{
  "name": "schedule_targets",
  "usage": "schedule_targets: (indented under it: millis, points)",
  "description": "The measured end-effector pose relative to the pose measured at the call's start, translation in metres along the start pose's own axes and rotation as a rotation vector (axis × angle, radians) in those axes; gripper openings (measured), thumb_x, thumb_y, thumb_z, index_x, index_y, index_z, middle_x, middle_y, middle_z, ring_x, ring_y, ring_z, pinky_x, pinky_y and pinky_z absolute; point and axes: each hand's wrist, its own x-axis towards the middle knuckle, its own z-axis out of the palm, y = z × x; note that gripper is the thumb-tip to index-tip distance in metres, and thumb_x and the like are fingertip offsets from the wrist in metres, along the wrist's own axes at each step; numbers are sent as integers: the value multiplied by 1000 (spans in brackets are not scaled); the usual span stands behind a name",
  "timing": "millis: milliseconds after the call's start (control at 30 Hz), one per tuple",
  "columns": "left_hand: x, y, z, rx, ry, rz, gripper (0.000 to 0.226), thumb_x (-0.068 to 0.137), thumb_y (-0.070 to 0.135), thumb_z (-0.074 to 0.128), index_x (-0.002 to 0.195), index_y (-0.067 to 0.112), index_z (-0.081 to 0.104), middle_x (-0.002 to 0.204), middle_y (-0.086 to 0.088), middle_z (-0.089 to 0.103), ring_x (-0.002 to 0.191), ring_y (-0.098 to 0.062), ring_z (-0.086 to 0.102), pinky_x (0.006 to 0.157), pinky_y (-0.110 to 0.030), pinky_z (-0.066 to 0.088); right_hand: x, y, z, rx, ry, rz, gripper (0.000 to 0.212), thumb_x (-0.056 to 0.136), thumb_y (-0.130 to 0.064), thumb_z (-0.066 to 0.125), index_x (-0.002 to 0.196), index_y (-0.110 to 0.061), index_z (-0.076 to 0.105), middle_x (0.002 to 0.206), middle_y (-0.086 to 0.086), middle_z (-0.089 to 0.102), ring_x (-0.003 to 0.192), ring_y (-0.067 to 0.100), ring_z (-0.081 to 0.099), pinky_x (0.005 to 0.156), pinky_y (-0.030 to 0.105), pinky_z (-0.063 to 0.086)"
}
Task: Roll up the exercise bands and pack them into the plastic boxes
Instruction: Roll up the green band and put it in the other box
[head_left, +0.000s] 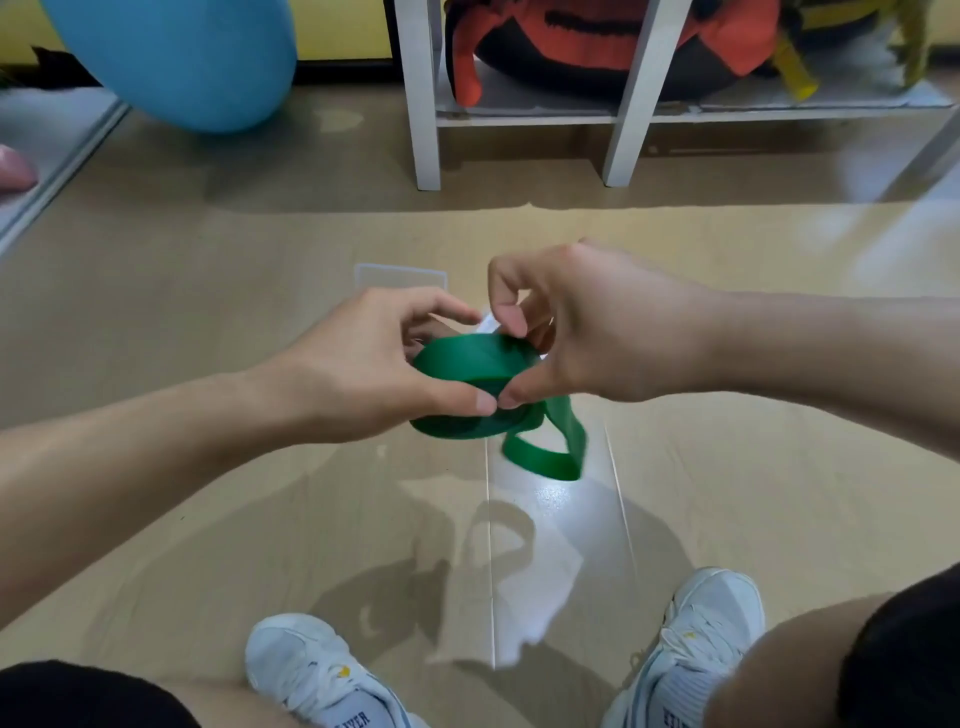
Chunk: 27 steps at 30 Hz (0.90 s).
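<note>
We see left hand grip pinching the coiled green band | right hand grip pinching it too | loose loop hanging above the floor

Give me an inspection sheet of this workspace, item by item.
Surface: glossy tan floor, with glare and shadows.
Job's things: green band partly coiled in mid-air, a loose loop hanging at lower right; clear plastic box on the floor behind the hands.
Clutter: nothing seen.
Hands: left hand and right hand both pinch the coil.
Cables: nothing seen.
Surroundings: blue exercise ball, white shelf holding an orange and black bag, white shoes.
</note>
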Motion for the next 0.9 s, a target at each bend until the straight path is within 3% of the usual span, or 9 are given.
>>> schedule_targets:
  millis: [167,267,400,567,767,900]
  points:
    - [-6,10,9,159,45,37,31,66,32,92,94,32,80,84,14,78,78,-4,75,77,-39,63,-2,-9,8,-175,27,-56,49,70,-37,88,76,-30,40,89,-6,73,81,12,64,65,33,53]
    - [-5,9,3,63,58,8,28,67,20,92,93,25,82,82,7,80,79,-12,77,80,-43,64,-4,-8,7,-62,41,-40,48,70,-34,90,78,-31,43,91,-13,72,86,12,68,70,29,55]
    - [-5,8,-4,-125,35,-53,33,68,6,90,97,18,82,86,-2,81,87,-24,78,88,-49,62,-2,3,1,183,37,-18,46,65,-30,95,81,-25,52,92,-8,77,87,11,74,77,31,60]
    - [-2,2,-5,-297,42,-77,32,69,3,86,98,16,80,87,-5,81,81,-24,78,65,-30,62,0,22,-3,340,21,6,32,66,-23,93,76,-18,63,97,3,78,89,12,76,80,38,63]
    - [2,1,-9,-473,47,-52,41,60,14,83,101,9,78,97,-12,80,94,-34,77,81,-43,64,2,35,-6,417,20,1,38,64,-13,91,85,-9,60,91,10,76,87,17,76,76,41,64]
    - [6,-6,-9,-491,33,-58,41,58,7,91,95,13,77,100,-12,80,99,-36,75,87,-48,62,2,36,-7,381,50,35,37,66,-14,92,87,-9,62,88,5,77,84,16,76,74,38,63]
